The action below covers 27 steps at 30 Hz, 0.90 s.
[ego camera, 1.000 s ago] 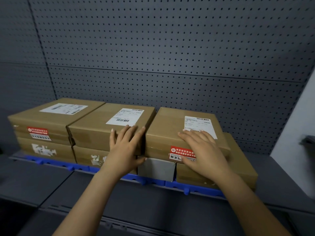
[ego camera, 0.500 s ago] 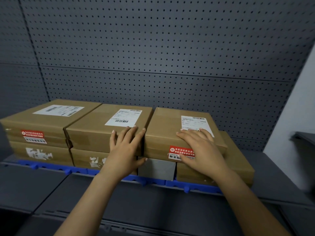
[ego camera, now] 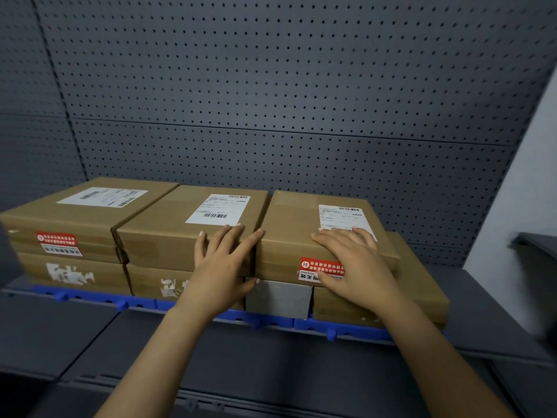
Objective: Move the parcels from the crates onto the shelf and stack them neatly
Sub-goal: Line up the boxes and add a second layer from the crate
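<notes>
Left hand [ego camera: 223, 267] flat on middle parcel [ego camera: 168, 236]; right hand [ego camera: 358, 263] flat, partly over red Chinese-lettered sticker [ego camera: 313, 265].

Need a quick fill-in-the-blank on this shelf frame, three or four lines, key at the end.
1. The left hand lies on the ___ top parcel.
2. The right hand partly covers a ___ sticker on the right parcel.
3. The small box under the right parcel is ___.
4. The strip beneath the stack is ___.
Missing: middle, red, grey, blue.

Parcel label [ego camera: 218, 209] print unreadable; forearms [ego camera: 156, 357] cropped below.
</notes>
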Each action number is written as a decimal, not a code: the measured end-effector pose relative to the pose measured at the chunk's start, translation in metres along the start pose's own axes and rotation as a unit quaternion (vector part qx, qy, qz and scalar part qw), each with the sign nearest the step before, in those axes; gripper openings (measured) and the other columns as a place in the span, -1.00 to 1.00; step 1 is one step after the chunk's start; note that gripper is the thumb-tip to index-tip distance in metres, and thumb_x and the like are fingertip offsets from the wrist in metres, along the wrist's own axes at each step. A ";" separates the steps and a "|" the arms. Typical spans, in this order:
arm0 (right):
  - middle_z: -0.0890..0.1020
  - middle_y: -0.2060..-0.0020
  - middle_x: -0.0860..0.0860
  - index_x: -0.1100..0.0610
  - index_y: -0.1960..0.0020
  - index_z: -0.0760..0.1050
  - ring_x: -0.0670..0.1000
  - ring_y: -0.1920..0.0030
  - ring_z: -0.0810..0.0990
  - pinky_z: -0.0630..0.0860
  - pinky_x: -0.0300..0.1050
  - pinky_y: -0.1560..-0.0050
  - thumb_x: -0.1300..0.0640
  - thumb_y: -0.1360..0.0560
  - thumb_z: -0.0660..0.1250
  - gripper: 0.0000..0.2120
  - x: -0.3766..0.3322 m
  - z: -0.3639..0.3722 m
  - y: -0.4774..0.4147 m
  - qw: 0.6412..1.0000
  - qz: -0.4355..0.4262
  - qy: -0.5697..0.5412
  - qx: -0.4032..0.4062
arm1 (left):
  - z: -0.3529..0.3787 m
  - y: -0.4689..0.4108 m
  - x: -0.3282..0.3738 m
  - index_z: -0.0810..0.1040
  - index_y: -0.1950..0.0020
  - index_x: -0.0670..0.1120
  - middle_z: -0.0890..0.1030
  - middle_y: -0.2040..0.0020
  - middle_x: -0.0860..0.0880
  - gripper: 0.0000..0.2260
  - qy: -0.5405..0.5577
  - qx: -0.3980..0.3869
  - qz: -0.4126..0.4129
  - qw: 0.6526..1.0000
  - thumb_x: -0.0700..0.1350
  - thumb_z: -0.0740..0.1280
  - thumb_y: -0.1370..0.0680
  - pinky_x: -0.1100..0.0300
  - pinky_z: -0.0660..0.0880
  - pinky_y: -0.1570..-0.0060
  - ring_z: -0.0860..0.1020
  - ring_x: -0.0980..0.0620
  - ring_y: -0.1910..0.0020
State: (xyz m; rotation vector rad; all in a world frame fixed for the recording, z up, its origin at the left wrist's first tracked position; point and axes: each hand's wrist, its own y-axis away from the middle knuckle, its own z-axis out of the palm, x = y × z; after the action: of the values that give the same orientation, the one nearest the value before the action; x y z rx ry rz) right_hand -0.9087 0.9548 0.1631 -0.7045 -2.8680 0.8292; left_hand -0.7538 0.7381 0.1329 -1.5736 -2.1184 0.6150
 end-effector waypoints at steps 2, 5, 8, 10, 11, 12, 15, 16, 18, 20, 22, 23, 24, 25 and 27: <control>0.40 -0.40 -0.13 -0.13 -0.45 0.28 -0.09 -0.43 0.25 -0.08 -0.04 -0.49 -0.17 -0.45 0.36 -0.39 0.000 0.000 0.000 1.000 -0.002 0.005 0.000 | 0.000 0.000 -0.001 0.12 -0.53 0.21 0.25 -0.50 -0.05 -0.19 0.001 0.001 0.001 1.000 0.14 0.47 -0.38 -0.28 -0.02 -0.43 0.16 -0.11 -0.50; 0.40 -0.40 -0.13 -0.13 -0.45 0.28 -0.09 -0.43 0.25 -0.07 -0.03 -0.49 -0.17 -0.45 0.36 -0.39 0.000 0.001 -0.001 1.000 -0.003 0.003 0.000 | -0.001 0.000 0.000 0.12 -0.53 0.21 0.23 -0.51 -0.04 -0.19 0.002 -0.001 -0.001 1.000 0.14 0.46 -0.38 -0.25 -0.04 -0.44 0.13 -0.09 -0.51; 0.40 -0.40 -0.12 -0.12 -0.45 0.28 -0.08 -0.43 0.26 -0.07 -0.02 -0.50 -0.16 -0.44 0.37 -0.38 -0.001 0.002 -0.003 1.000 -0.006 0.001 0.002 | -0.003 0.000 -0.001 0.10 -0.54 0.21 0.20 -0.53 -0.03 -0.20 0.008 -0.002 -0.005 1.000 0.14 0.45 -0.40 -0.23 -0.08 -0.46 0.10 -0.08 -0.52; 0.38 -0.41 -0.12 -0.12 -0.46 0.27 -0.08 -0.44 0.25 -0.07 -0.02 -0.50 -0.16 -0.45 0.36 -0.38 -0.002 0.002 -0.003 1.000 -0.006 0.001 0.000 | -0.004 0.000 -0.001 0.07 -0.54 0.22 0.17 -0.54 -0.02 -0.21 0.011 -0.010 -0.006 1.000 0.15 0.43 -0.42 -0.22 -0.11 -0.46 0.07 -0.06 -0.53; 0.37 -0.42 -0.12 -0.12 -0.47 0.26 -0.08 -0.45 0.24 -0.08 -0.03 -0.50 -0.16 -0.46 0.36 -0.37 -0.002 0.002 -0.002 1.000 -0.004 -0.001 -0.002 | -0.004 0.000 -0.001 0.07 -0.54 0.22 0.17 -0.54 -0.02 -0.20 0.015 -0.010 -0.007 1.000 0.15 0.43 -0.42 -0.22 -0.11 -0.46 0.06 -0.06 -0.53; 0.36 -0.43 -0.12 -0.13 -0.47 0.24 -0.08 -0.45 0.22 -0.08 -0.03 -0.50 -0.16 -0.46 0.35 -0.37 -0.002 0.002 -0.001 1.000 -0.003 -0.005 -0.004 | -0.004 0.000 -0.001 0.07 -0.54 0.21 0.18 -0.53 -0.02 -0.20 0.019 -0.009 -0.008 1.000 0.14 0.43 -0.42 -0.23 -0.12 -0.46 0.06 -0.06 -0.53; 0.32 -0.45 -0.11 -0.13 -0.49 0.22 -0.07 -0.46 0.18 -0.08 -0.03 -0.50 -0.16 -0.48 0.34 -0.37 -0.002 0.005 0.002 1.000 -0.012 -0.013 0.000 | -0.006 0.002 0.002 0.08 -0.55 0.19 0.19 -0.52 -0.01 -0.22 0.020 -0.006 -0.007 1.000 0.14 0.42 -0.43 -0.23 -0.11 -0.46 0.05 -0.04 -0.53; 0.32 -0.44 -0.10 -0.13 -0.48 0.23 -0.06 -0.45 0.19 -0.05 -0.02 -0.50 -0.15 -0.48 0.34 -0.38 -0.002 0.006 0.004 1.000 -0.019 -0.018 0.010 | -0.007 0.003 0.004 0.09 -0.54 0.19 0.21 -0.52 -0.01 -0.23 0.022 0.000 -0.005 1.000 0.13 0.42 -0.43 -0.24 -0.10 -0.46 0.05 -0.04 -0.53; 0.37 -0.41 -0.08 -0.10 -0.43 0.30 -0.03 -0.42 0.27 0.05 0.03 -0.49 -0.12 -0.46 0.36 -0.43 -0.004 0.010 0.006 0.998 -0.037 -0.031 0.038 | -0.010 0.008 0.007 0.13 -0.53 0.17 0.24 -0.50 0.01 -0.25 0.033 0.016 -0.005 0.999 0.11 0.43 -0.43 -0.24 -0.07 -0.46 0.09 -0.03 -0.52; 0.41 -0.37 -0.05 -0.06 -0.38 0.36 -0.01 -0.38 0.33 0.15 0.08 -0.46 -0.06 -0.45 0.38 -0.47 -0.012 0.012 0.007 0.995 -0.058 -0.046 0.067 | -0.014 0.015 0.010 0.19 -0.52 0.15 0.29 -0.47 0.01 -0.27 0.048 0.039 -0.010 0.998 0.09 0.45 -0.42 -0.24 -0.02 -0.45 0.14 -0.02 -0.50; 0.43 -0.35 -0.04 -0.03 -0.35 0.40 -0.01 -0.35 0.36 0.18 0.08 -0.44 -0.02 -0.44 0.39 -0.51 -0.023 0.013 0.008 0.992 -0.079 -0.065 0.080 | -0.017 0.026 0.011 0.24 -0.50 0.12 0.31 -0.46 0.02 -0.29 0.059 0.058 -0.020 0.996 0.07 0.46 -0.41 -0.22 0.01 -0.45 0.18 -0.01 -0.49; 0.44 -0.34 -0.04 -0.02 -0.35 0.41 -0.01 -0.35 0.36 0.18 0.08 -0.44 -0.01 -0.45 0.39 -0.51 -0.029 0.015 0.008 0.990 -0.087 -0.075 0.079 | -0.018 0.032 0.011 0.25 -0.50 0.11 0.31 -0.46 0.03 -0.30 0.064 0.064 -0.025 0.996 0.08 0.45 -0.42 -0.20 0.01 -0.46 0.18 0.00 -0.49; 0.44 -0.33 -0.04 -0.01 -0.35 0.41 -0.02 -0.35 0.36 0.17 0.07 -0.45 -0.01 -0.45 0.39 -0.51 -0.035 0.017 0.007 0.989 -0.095 -0.084 0.073 | -0.020 0.039 0.011 0.26 -0.50 0.11 0.30 -0.46 0.05 -0.33 0.069 0.068 -0.030 0.995 0.11 0.42 -0.43 -0.18 -0.01 -0.46 0.18 0.01 -0.49; 0.44 -0.33 -0.04 0.00 -0.36 0.42 -0.02 -0.35 0.35 0.15 0.06 -0.46 -0.01 -0.46 0.38 -0.51 -0.042 0.020 0.006 0.988 -0.101 -0.094 0.067 | -0.021 0.046 0.010 0.26 -0.50 0.12 0.29 -0.47 0.06 -0.35 0.072 0.070 -0.038 0.994 0.16 0.35 -0.44 -0.17 -0.01 -0.46 0.17 0.02 -0.50; 0.45 -0.32 -0.03 0.00 -0.37 0.42 -0.01 -0.36 0.36 0.13 0.03 -0.47 -0.01 -0.46 0.37 -0.52 -0.055 0.028 0.003 0.985 -0.114 -0.115 0.055 | -0.025 0.063 0.007 0.25 -0.49 0.14 0.29 -0.47 0.07 -0.37 0.080 0.071 -0.066 0.992 0.23 0.24 -0.43 -0.19 0.02 -0.45 0.17 0.02 -0.50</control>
State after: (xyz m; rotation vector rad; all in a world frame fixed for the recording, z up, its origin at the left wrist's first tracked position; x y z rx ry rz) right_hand -0.8638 0.9188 0.1408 -0.2781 -2.9937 1.0848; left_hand -0.6931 0.7636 0.1168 -1.3479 -1.9941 0.5616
